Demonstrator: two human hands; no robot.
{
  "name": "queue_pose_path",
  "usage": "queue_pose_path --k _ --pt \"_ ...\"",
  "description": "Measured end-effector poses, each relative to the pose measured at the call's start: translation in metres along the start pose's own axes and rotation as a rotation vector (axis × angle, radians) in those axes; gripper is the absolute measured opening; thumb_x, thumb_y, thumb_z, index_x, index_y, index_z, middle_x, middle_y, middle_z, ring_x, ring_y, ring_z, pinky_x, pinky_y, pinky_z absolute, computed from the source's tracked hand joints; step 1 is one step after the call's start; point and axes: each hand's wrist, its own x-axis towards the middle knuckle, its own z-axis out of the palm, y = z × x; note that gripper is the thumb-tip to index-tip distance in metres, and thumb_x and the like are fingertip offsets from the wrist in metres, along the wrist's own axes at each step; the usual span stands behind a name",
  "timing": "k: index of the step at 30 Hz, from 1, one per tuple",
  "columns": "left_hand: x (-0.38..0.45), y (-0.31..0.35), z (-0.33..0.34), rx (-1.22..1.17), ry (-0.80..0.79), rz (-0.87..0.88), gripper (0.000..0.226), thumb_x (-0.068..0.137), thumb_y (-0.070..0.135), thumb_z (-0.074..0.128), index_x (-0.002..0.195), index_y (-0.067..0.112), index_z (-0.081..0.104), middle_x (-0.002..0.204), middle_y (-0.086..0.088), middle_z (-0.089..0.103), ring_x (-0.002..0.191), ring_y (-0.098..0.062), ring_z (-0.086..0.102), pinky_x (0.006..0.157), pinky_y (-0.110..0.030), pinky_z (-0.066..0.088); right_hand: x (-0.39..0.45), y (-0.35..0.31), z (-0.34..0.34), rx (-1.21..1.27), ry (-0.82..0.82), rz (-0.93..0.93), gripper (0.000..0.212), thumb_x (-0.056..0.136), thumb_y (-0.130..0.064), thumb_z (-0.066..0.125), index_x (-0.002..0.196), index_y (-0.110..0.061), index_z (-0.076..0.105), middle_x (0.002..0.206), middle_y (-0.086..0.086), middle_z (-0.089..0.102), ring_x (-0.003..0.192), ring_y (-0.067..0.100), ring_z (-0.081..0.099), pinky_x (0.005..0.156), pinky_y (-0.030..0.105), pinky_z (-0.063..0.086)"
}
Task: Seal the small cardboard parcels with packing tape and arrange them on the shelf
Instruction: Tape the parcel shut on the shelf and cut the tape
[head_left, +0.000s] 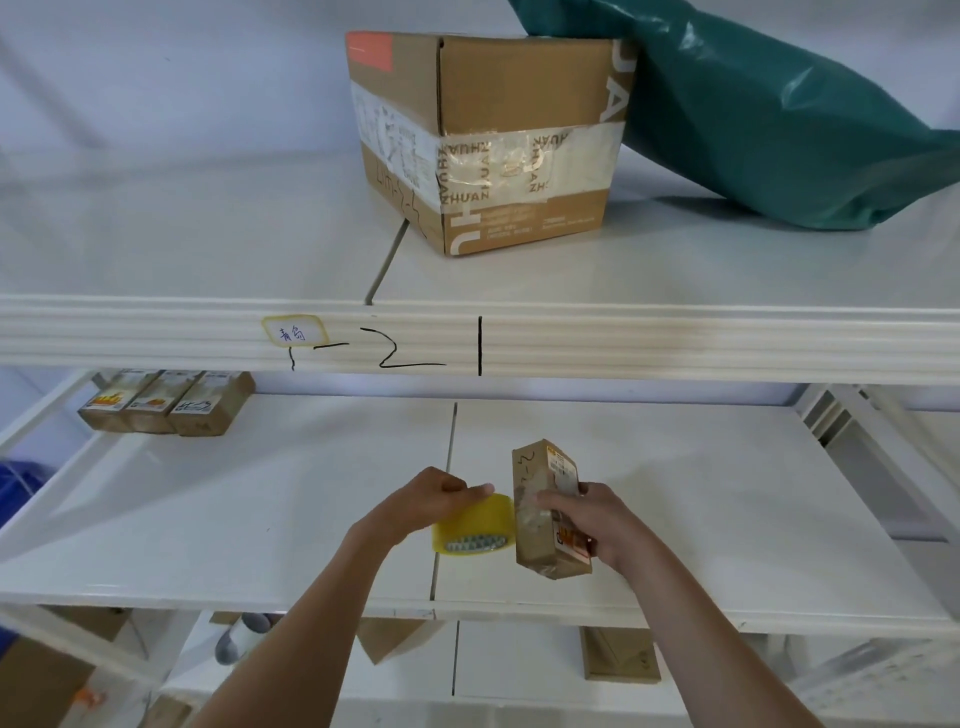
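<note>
Two bare hands work above the front part of the white middle shelf board (260, 519). The left hand (431, 493) grips a roll of yellowish transparent packing tape (475, 526), fingers curled over its top, the roll turned so its open core faces the camera. The right hand (587, 519) holds a small brown cardboard parcel (545, 512) standing on end and slightly tilted, thumb pressed on the near face, fingers wrapped behind. The roll sits just beside the parcel's left face, touching or nearly touching it; a glossy strip of tape shows on that face. The parcel bears black handwritten marks near its top and printed labels along its right side. Whether its lower end rests on the shelf board cannot be determined.

At the rear left of the same shelf board, three small brown cardboard parcels with printed labels (166, 402) lie side by side, touching one another.

The ribbed white front rail (675, 343) of the upper shelf carries a yellow-edged sticker with handwriting (293, 331) and black marker strokes. On the upper shelf stand a large brown cardboard box wrapped in printed tape (493, 140) and a dark green plastic bag (779, 114) leaning against its right side. Below the middle board, further cardboard pieces (618, 654) are partly visible.
</note>
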Motion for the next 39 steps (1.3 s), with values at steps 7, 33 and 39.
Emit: queue_pose_path --k 7,33,39 --pt "0.004 0.001 -0.007 0.089 0.067 0.016 0.051 0.081 0.06 0.075 0.058 0.019 0.054 0.062 0.003 0.051 0.064 -0.014 0.055 0.063 -0.025 0.043 0.003 0.009 0.001 0.009 -0.017 0.012 0.039 0.076 -0.025 0.087 0.108 -0.008 0.072 0.09 0.009 0.079 0.082 0.025 0.078 0.071 0.036 0.062" --pt "0.018 0.013 0.006 0.185 0.114 -0.029 0.055 0.079 0.069 0.07 0.061 0.018 0.059 0.065 0.001 0.058 0.064 -0.014 0.059 0.065 -0.023 0.045 -0.011 -0.005 0.004 0.415 -0.234 -0.023 0.035 0.094 -0.026 0.068 0.127 -0.012 0.067 0.121 0.019 0.072 0.117 0.037 0.066 0.105 0.052 0.051" --pt "0.021 0.02 0.01 0.237 0.126 -0.032 0.05 0.081 0.066 0.069 0.067 0.019 0.064 0.073 0.001 0.063 0.069 -0.013 0.061 0.068 -0.023 0.046 -0.011 -0.002 0.006 0.539 -0.22 0.013 0.03 0.086 -0.025 0.076 0.114 -0.013 0.077 0.12 0.015 0.072 0.124 0.033 0.061 0.099 0.056 0.053"
